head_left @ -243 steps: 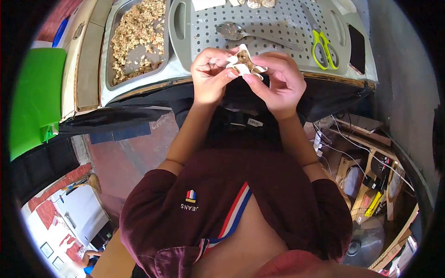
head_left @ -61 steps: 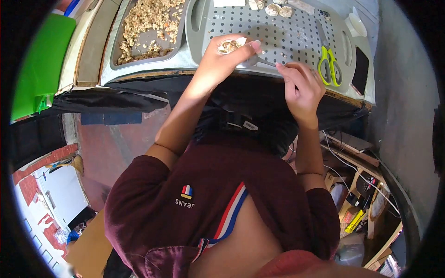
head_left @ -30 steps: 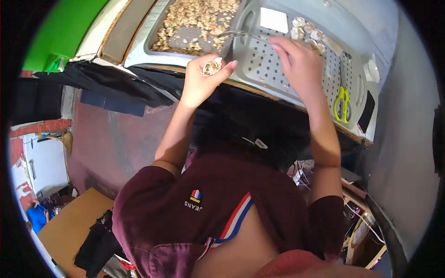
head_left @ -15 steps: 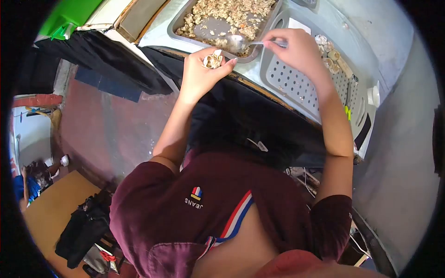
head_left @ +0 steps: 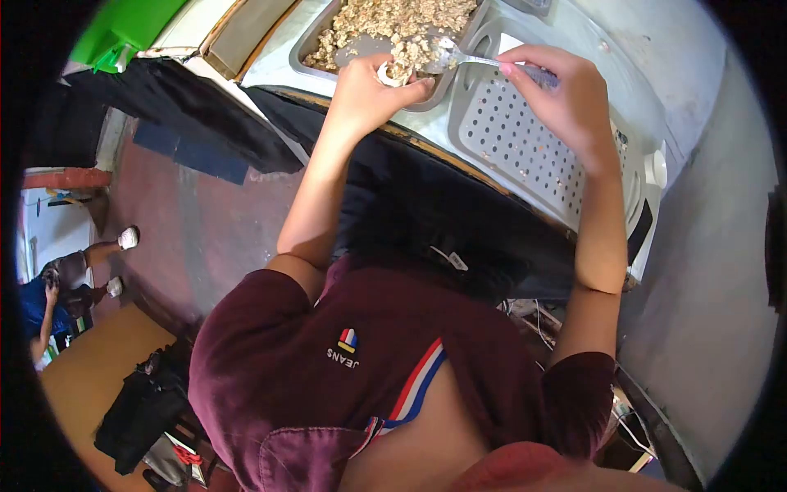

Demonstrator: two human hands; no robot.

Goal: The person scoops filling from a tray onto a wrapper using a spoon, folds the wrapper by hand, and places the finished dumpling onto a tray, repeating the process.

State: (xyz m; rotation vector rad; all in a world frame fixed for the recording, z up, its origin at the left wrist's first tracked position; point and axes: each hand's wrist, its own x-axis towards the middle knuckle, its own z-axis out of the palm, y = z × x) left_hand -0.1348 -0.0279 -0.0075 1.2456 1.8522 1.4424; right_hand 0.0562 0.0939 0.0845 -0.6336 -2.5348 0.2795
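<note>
My left hand [head_left: 365, 97] is cupped around a thin whitish dumpling wrapper [head_left: 392, 77] at the front edge of the metal tray [head_left: 305, 54]. Crumbly beige filling [head_left: 410, 54] is heaped on the wrapper. In my right hand [head_left: 566, 102] is a metal spoon [head_left: 471, 58], pinched by its handle. Its bowl reaches over the tray's right side, beside the heaped wrapper. More loose filling [head_left: 385, 18] lies spread in the tray, with part of the tray bottom bare.
A grey perforated basket [head_left: 512, 143] lies right of the tray, partly behind my right arm. A white cup-like object [head_left: 656, 168] sits at its far right. A green plastic item [head_left: 123, 29] is at upper left. Another person [head_left: 61, 291] is at far left.
The spoon has risen from the tray's filling to beside the wrapper. My left hand has moved up and right; more filling now shows on the wrapper. My right hand now hides the basket's small pieces.
</note>
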